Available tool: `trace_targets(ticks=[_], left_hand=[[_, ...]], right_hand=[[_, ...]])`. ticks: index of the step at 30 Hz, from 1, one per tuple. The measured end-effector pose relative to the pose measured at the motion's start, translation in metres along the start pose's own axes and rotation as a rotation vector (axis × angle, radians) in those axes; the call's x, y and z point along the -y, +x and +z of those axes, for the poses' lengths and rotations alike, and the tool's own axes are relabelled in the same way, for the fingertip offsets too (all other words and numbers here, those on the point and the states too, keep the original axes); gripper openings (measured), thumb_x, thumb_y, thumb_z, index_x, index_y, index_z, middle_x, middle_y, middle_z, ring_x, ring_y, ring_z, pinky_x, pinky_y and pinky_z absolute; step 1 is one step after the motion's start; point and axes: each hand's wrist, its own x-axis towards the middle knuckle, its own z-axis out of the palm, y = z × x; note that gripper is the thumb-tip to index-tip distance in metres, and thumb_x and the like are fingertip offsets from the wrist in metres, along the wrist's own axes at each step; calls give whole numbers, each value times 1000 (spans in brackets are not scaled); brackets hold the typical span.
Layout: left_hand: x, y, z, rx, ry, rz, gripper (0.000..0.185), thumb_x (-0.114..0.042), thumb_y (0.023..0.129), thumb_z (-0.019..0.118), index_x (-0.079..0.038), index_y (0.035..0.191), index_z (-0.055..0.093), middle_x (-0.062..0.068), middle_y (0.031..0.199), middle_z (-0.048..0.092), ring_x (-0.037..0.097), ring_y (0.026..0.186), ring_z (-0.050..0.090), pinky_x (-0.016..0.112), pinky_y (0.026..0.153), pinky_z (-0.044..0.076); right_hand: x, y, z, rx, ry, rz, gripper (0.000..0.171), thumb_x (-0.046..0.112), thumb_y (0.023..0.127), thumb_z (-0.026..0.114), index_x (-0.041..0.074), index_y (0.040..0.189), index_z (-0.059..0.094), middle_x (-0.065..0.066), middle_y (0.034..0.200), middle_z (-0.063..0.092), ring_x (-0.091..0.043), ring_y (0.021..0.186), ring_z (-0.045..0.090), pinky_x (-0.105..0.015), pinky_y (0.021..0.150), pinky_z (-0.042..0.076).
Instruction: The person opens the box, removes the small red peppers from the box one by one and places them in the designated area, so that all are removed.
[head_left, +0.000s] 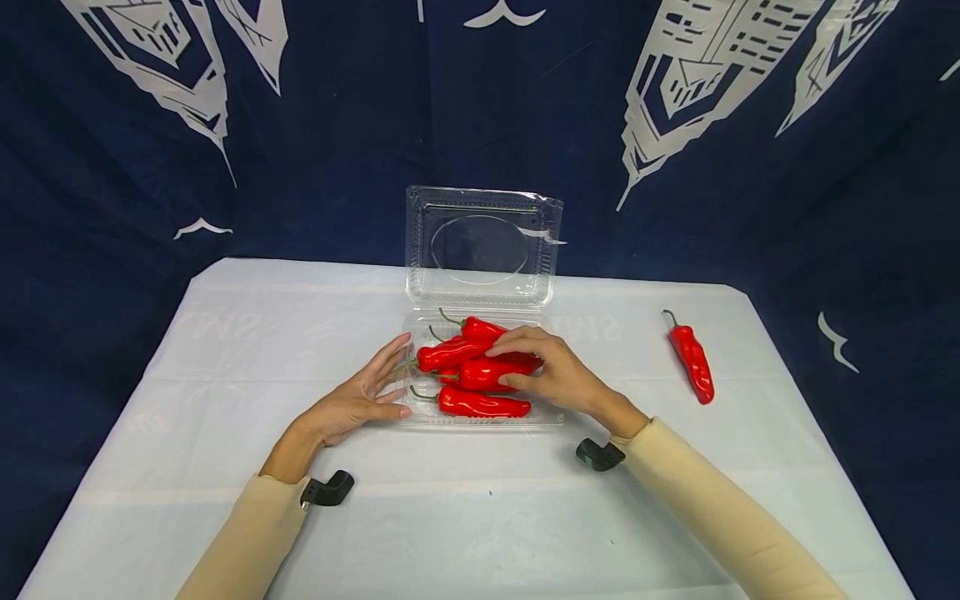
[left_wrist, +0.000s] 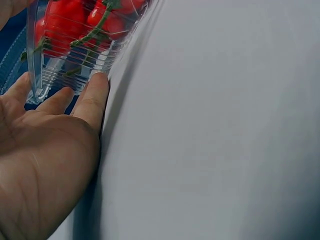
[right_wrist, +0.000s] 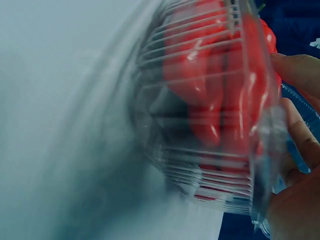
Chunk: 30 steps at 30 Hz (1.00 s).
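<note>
Several long red peppers (head_left: 483,405) with green stems lie heaped in the base of a clear plastic clamshell box (head_left: 480,423). Its lid (head_left: 480,242) stands raised behind the base. My left hand (head_left: 356,402) rests against the box's left side with its fingers spread and mostly straight; the left wrist view shows those fingertips at the ribbed wall (left_wrist: 80,82). Above the heap, my right hand (head_left: 551,367) holds a red pepper (head_left: 483,373) between thumb and fingers. Blurred peppers (right_wrist: 200,75) show through the box wall in the right wrist view.
One more red pepper (head_left: 692,365) lies apart on the white-covered table (head_left: 420,533), to the right of the box. A dark blue cloth (head_left: 337,167) with white printed shapes hangs behind the table. Each wrist wears a small black camera (head_left: 327,489).
</note>
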Motion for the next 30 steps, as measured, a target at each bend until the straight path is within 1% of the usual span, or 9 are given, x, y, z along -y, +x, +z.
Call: trace_targets(ticks=[3,8,18,25,30], left_hand=[[0,0,0,-2,2,-3,112,-3,83,79,-31,162,6,2,170,-4,31,156,-5,57,124,18],[0,0,1,-9,7,-6,111,-2,83,79,-31,162,7,2,170,-3,31,156,-4,56,123,19],[-1,0,1,-9,5,-11,112,-1,82,79,-31,162,6,2,170,-3,30,156,-4,57,123,19],[0,0,1,-8,5,-12,112,-1,83,79,-31,162,6,3,170,-4,32,156,-3,58,123,18],[-1,0,1,-7,5,-10,112,-2,83,79,-31,162,6,3,170,-4,32,156,-3,58,123,18]], right_hand=[[-1,1,4,8,-10,-4,41,8,83,82,15,122,72,-3,127,63,-23,124,53,-46,103,49],[-2,2,9,10,-33,-31,42,8,82,82,14,122,72,-4,127,62,-24,125,52,-47,106,47],[-3,3,13,21,-62,-25,44,8,82,82,15,124,71,-3,125,61,-24,123,52,-46,105,49],[-4,2,15,30,-71,-27,46,7,83,81,17,127,69,-1,126,60,-23,123,53,-42,102,53],[-4,2,16,30,-88,-32,49,5,82,81,17,128,69,0,125,59,-22,123,52,-41,103,53]])
